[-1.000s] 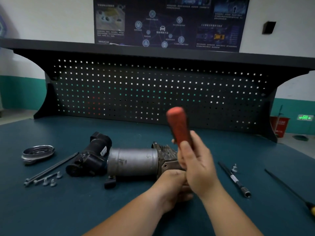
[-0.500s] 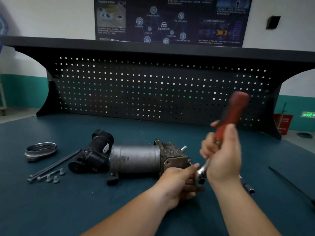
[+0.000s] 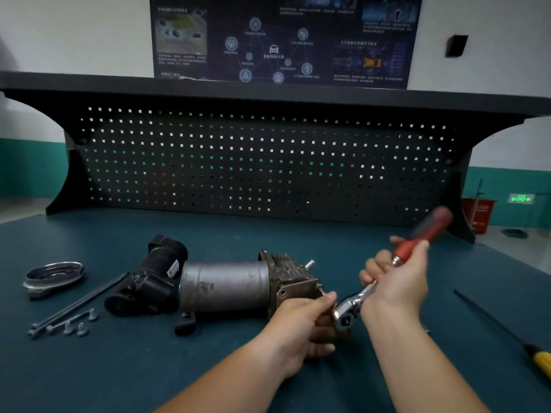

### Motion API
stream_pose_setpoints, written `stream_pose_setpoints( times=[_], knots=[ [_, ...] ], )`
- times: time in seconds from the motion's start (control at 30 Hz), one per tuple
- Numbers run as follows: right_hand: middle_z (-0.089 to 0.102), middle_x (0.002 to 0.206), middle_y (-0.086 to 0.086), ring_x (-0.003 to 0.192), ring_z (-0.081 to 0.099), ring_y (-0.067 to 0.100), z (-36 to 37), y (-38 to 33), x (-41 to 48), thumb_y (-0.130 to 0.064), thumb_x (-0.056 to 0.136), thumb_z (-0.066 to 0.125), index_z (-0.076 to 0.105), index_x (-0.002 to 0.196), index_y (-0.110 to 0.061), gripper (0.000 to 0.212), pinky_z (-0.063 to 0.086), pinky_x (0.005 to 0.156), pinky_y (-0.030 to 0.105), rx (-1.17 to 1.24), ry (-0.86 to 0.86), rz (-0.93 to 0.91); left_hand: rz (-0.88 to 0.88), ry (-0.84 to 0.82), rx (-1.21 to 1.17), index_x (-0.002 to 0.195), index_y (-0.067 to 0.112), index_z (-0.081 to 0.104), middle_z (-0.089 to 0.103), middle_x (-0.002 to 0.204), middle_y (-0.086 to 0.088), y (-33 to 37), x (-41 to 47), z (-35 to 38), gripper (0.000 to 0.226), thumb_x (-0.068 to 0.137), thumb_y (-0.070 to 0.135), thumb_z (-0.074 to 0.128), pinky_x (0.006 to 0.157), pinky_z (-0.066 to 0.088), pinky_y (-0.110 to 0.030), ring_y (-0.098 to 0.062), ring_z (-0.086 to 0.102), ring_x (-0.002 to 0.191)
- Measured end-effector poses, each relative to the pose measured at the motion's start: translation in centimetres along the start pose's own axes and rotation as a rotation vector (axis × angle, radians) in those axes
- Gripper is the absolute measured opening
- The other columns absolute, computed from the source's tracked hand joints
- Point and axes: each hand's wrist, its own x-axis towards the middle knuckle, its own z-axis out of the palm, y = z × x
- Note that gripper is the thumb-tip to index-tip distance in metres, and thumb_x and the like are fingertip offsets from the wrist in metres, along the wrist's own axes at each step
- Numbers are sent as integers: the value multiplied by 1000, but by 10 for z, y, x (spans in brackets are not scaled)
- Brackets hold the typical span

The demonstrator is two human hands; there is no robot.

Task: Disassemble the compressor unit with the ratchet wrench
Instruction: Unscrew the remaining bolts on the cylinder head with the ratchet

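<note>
Looking down, I see the dark green desk (image 3: 119,368) running back to a black pegboard (image 3: 268,162). The compressor unit (image 3: 223,286) lies on its side mid-desk, black end to my left, finned metal end to my right. My left hand (image 3: 301,326) curls around the finned end, gripping it. My right hand (image 3: 396,281) wraps the ratchet wrench (image 3: 346,312) at the base of its red handle, which tilts up-right, blurred; the chrome head sits beside the left thumb. Far left lie a metal ring cap (image 3: 53,278), long bolts (image 3: 80,305) and small screws (image 3: 80,326).
</note>
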Motion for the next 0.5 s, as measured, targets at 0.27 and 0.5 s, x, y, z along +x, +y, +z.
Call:
stream_pose_setpoints(
  times=[0.27, 0.5],
  knots=[
    [38, 48, -12, 41, 30, 0, 11, 14, -36, -41, 89, 47, 56, 88, -14, 28, 25, 41, 13, -467, -779, -315, -13, 5, 26, 68, 17, 55, 53, 47, 9, -1, 2, -2, 25, 92, 14, 50, 45, 41, -16, -1, 50, 41],
    [27, 53, -7, 30, 22, 7, -5, -7, 3, -46, 97, 36, 47, 71, -20, 39, 18, 36, 14, 146, 291, 212, 18, 2, 15, 63, 17, 57, 52, 44, 10, -2, 2, 1, 32, 93, 29, 56, 41, 40, -15, -1, 50, 38]
  ],
)
